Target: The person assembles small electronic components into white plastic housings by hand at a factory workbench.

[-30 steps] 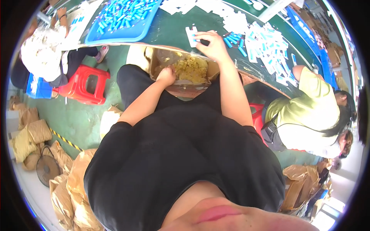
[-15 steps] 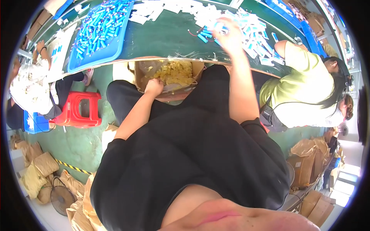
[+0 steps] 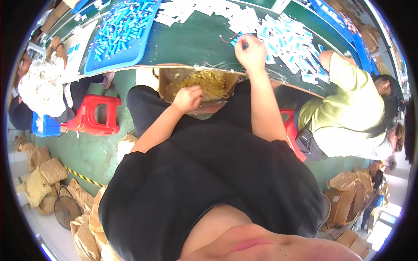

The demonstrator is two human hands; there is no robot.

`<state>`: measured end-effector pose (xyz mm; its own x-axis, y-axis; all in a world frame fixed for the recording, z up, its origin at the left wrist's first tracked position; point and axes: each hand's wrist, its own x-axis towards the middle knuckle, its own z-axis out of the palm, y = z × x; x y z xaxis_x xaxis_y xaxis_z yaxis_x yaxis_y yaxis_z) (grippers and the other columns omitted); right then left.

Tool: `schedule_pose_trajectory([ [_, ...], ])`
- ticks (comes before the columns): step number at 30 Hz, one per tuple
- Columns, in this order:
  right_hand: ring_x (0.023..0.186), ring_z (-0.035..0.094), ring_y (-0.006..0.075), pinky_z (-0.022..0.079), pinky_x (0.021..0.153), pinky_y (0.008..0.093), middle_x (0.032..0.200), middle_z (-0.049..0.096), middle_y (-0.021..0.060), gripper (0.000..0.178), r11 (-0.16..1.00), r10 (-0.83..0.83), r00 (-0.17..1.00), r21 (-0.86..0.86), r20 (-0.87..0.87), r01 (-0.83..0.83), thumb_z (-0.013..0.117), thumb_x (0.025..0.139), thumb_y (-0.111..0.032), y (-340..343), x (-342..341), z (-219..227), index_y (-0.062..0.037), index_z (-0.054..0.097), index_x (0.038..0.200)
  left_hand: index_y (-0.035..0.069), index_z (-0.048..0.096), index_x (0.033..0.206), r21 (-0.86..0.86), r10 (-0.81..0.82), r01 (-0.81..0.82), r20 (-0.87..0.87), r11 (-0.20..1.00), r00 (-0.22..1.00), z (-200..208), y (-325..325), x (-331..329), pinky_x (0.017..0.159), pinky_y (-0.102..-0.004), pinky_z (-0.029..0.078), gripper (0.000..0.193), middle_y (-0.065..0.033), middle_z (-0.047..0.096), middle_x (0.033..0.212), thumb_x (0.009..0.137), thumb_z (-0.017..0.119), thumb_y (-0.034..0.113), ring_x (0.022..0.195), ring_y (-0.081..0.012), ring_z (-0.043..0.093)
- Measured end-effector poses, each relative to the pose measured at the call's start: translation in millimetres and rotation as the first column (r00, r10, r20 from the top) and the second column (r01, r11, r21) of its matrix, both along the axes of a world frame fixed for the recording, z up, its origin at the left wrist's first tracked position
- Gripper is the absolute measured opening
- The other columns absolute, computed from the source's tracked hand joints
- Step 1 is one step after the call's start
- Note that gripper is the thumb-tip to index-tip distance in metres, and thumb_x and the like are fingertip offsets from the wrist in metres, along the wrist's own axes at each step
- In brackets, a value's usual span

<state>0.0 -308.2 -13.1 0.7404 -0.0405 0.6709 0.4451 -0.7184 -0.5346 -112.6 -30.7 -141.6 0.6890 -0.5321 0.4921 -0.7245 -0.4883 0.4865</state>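
My right hand (image 3: 251, 54) is over the green tabletop, fingers curled round a small blue cylindrical battery (image 3: 245, 45); only its end shows. Beside those fingers lie a few more blue batteries (image 3: 235, 41) with a thin red wire. My left hand (image 3: 188, 99) hovers above the near side of a cardboard box (image 3: 163, 87) at my lap. Its fingers are bent closed, and whatever they may hold is hidden. Inside the box are many small yellowish pieces (image 3: 209, 81) and clear plastic.
A blue tray (image 3: 141, 52) heaped with blue batteries sits at the left. White cards with blue pieces (image 3: 291, 43) spread over the right of the green table (image 3: 187, 41). Co-workers sit on both sides, near a red stool (image 3: 98, 114). Paper sacks (image 3: 52, 172) lie behind left.
My right hand has come down toward me and closed over the blue batteries. The left hand has risen from the box's near left edge and shifted right. The whole view has tilted slightly.
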Motion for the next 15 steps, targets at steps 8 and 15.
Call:
schedule_pose_trajectory([
  [8,0.095,0.067,0.033,0.058,0.082,0.0446,0.095,0.074,0.0091,0.018,0.947,-0.076,0.994,-0.305,0.082,0.098,0.077,0.08,-0.018,-1,-7,-8,-0.0082,0.079,0.095,0.007,0.067,0.106,-0.213,0.29,-0.225,0.354,0.951,0.889,164,-23,84,0.078,-0.0454,0.059,0.025,-0.0138,0.068,0.102,0.085,0.06,-0.005,0.087,-0.037,0.07],
  [15,0.099,0.066,0.0328,0.055,0.088,0.045,0.097,0.072,0.0081,0.031,0.968,0.156,0.962,-0.228,0.226,-0.103,0.078,0.079,-0.011,4,-6,-4,-0.0095,0.078,0.11,0.009,0.069,0.128,0.626,0.487,-0.592,0.358,0.508,0.797,154,51,236,0.103,-0.0454,0.059,0.041,-0.0141,0.068,0.131,0.088,0.064,-0.002,0.127,-0.0357,0.064],
])
